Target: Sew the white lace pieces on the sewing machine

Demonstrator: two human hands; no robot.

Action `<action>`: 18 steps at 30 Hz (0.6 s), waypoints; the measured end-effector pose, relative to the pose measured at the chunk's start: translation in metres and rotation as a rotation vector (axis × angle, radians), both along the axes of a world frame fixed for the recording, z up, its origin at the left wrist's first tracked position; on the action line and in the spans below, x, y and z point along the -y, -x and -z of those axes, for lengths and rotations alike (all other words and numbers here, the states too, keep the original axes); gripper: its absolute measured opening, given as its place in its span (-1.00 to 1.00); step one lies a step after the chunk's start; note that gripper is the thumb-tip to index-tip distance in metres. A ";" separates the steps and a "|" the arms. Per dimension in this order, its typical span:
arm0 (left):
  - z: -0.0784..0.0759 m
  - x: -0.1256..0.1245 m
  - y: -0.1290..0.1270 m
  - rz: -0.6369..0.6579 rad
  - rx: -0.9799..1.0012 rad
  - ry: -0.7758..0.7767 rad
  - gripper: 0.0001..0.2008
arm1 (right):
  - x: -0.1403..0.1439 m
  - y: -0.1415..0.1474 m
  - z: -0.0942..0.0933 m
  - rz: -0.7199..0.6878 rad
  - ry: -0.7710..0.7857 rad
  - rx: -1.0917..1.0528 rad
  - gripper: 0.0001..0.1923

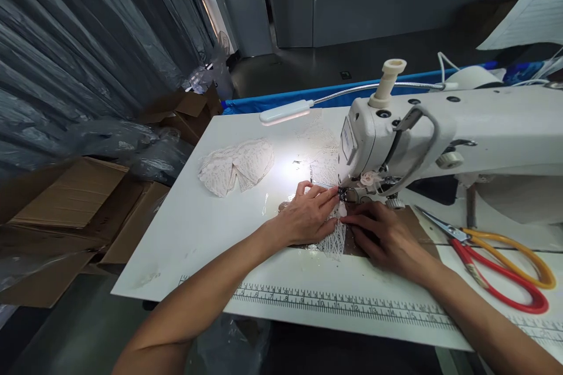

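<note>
Lace strip (333, 243) at sewing machine (497, 123) foot, part beyond, part nearer. Prob. mid-seam, near end left; stitches too small to see. L hand (305, 218) flat on lace, not gripping; R hand (380, 231) fingertips at lace edge, can't tell if pinching. 2nd lace pc (246, 165) apart on white tbl (176, 234), status unclear. Scissors (459, 234) on R. Rm: cartons (70, 193), curtain (88, 41) on L.

The ruler (323, 303) along the front edge of the white table (176, 234) bears numbers, 8 to 14 included.
</note>
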State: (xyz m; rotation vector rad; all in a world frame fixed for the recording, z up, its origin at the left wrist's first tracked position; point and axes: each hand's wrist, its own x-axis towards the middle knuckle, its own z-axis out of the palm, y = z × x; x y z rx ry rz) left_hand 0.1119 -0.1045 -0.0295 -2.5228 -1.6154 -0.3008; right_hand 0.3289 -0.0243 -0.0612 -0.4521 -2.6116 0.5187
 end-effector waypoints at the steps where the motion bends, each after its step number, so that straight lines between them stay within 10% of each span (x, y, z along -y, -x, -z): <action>1: 0.000 0.000 -0.001 -0.005 0.004 -0.015 -0.61 | 0.000 0.000 -0.001 0.006 0.003 0.006 -0.67; 18: 0.000 0.000 -0.002 0.052 -0.004 -0.083 -0.72 | 0.002 0.002 -0.007 -0.006 -0.075 0.028 -0.61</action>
